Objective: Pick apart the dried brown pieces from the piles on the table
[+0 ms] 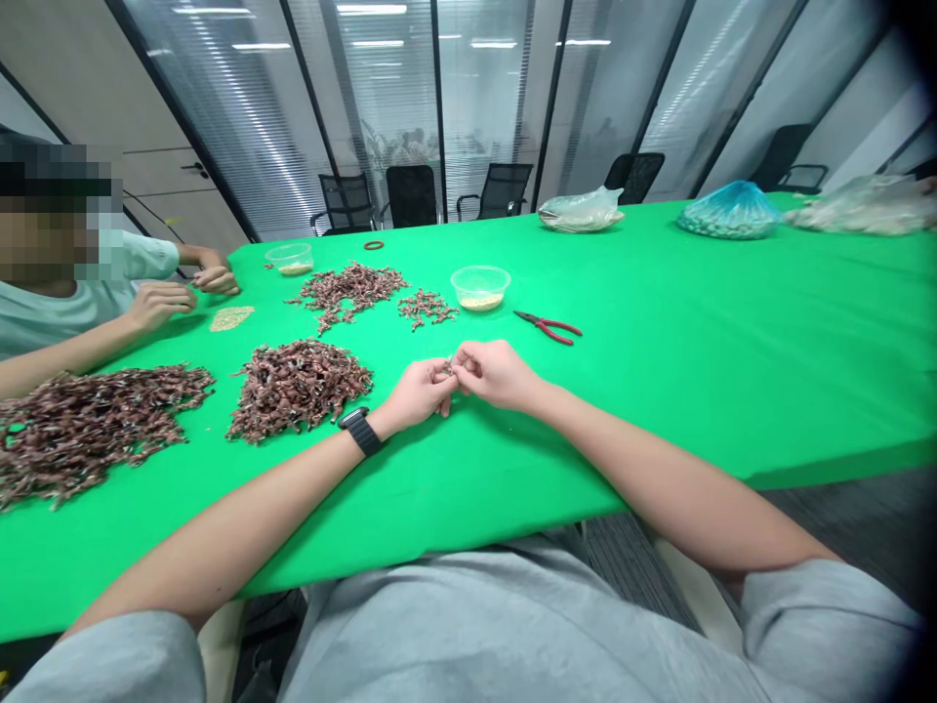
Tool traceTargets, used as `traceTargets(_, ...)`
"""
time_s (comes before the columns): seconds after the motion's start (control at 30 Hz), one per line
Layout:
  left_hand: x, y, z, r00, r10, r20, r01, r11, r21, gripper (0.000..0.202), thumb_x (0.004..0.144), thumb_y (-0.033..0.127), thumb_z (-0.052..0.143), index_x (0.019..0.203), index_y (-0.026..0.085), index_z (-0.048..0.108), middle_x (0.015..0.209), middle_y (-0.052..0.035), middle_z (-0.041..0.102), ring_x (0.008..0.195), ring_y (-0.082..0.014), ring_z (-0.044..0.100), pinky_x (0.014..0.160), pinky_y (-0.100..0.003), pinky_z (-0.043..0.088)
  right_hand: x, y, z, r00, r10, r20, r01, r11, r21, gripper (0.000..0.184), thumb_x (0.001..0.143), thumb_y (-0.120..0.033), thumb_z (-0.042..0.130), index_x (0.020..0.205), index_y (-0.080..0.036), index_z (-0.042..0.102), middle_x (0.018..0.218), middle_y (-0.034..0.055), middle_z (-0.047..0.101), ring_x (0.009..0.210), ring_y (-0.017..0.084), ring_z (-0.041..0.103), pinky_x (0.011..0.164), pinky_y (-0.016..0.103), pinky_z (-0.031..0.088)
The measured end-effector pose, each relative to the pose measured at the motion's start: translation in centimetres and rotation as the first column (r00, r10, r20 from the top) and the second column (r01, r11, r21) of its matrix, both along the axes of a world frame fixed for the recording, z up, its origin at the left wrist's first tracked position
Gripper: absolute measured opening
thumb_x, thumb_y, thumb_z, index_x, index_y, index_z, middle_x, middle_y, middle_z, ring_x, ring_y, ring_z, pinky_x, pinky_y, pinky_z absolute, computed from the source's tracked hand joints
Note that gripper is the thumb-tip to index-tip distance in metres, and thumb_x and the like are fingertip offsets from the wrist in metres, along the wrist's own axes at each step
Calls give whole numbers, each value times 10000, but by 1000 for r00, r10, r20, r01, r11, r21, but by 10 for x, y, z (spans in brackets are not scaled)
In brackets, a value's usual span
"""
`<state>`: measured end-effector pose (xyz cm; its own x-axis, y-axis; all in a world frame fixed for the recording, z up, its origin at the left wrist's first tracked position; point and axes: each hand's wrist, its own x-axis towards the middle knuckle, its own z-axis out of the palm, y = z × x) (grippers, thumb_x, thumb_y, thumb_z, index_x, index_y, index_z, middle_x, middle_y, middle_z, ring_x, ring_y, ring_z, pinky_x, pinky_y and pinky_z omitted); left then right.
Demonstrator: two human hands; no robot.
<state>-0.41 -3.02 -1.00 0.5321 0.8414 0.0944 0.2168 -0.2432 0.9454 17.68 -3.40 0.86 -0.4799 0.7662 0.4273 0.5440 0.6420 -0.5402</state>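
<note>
My left hand (419, 392) and my right hand (494, 373) meet over the green table (659, 391), fingertips pinched together on one small brown pod (447, 368). A black watch sits on my left wrist. Left of my hands lies a heap of brown pods (297, 384). Beyond them stands a clear plastic bowl (480, 287) with pale seeds inside, with a small cluster of pods (427, 308) beside it. Red-handled pliers (549, 327) lie just past my right hand.
A person at the left edge works with both hands (165, 303) near a big pod pile (88, 425), a seed heap (232, 317) and a second bowl (290, 258). Another pod pile (349, 290) lies mid-table. Filled plastic bags (728, 212) rest at the far right. Office chairs stand behind.
</note>
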Motion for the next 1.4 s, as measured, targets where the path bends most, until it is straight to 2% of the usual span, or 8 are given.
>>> traceTargets(0.27,0,-1,-2,997,53,-52,-51,997,50,160,911,281,547,855,141,600,430,43,560,342,-69,474,386,-156,304,-5,-6,-2,950,-170,263,125,976,178,126,955,-246,543,951,-159,635,802,85,716,692,190,615,619,281,326)
traceTargets(0.5,0,-3,-2,992,94,-80,-84,990,117,121,890,195,531,805,146,601,421,56,549,346,-62,481,425,-151,333,-9,-9,-1,911,-187,367,117,972,205,143,974,-226,496,967,-146,614,874,131,728,736,217,640,631,294,334)
traceTargets(0.8,0,-8,-1,972,186,-141,-145,956,256,90,882,186,536,820,166,598,405,75,531,351,-86,502,458,-176,338,-12,-9,-6,930,-174,324,105,970,219,114,962,-204,484,930,-154,582,854,130,720,714,216,630,626,303,325)
traceTargets(0.93,0,-11,2,942,282,-180,-197,902,383,114,876,161,546,765,173,571,471,52,578,391,-93,502,508,-201,345,-13,-7,-8,974,-140,179,103,974,199,93,934,-204,510,871,-169,569,766,79,687,641,175,580,611,284,331)
traceTargets(1.03,0,-9,2,910,362,-201,-227,842,489,84,856,174,602,774,172,585,666,-18,692,559,-135,604,582,-223,368,-16,-6,-9,991,-133,-17,134,988,74,85,882,-190,554,799,-180,567,660,20,641,581,138,542,593,257,349)
traceTargets(1.13,-1,-6,-1,885,401,-237,-217,805,553,29,862,201,626,856,172,625,861,-82,744,757,-196,677,656,-244,404,-21,-5,-8,957,-212,-197,170,963,-211,88,818,-181,587,732,-184,569,570,-18,597,506,117,506,533,240,352)
traceTargets(1.27,-4,-4,-4,852,422,-311,-170,783,598,80,890,200,601,956,176,640,938,-100,754,826,-219,703,695,-262,443,-24,-4,-5,883,-289,-370,3,791,-612,140,777,-197,585,646,-194,536,453,-57,488,389,96,413,422,234,309)
traceTargets(1.4,-5,-2,-5,826,442,-350,-137,760,636,148,892,182,597,1032,178,646,936,-83,761,839,-216,719,720,-265,482,-23,-4,-2,815,-296,-497,-196,667,-719,286,759,-248,632,543,-199,451,433,-68,421,386,63,345,398,211,301)
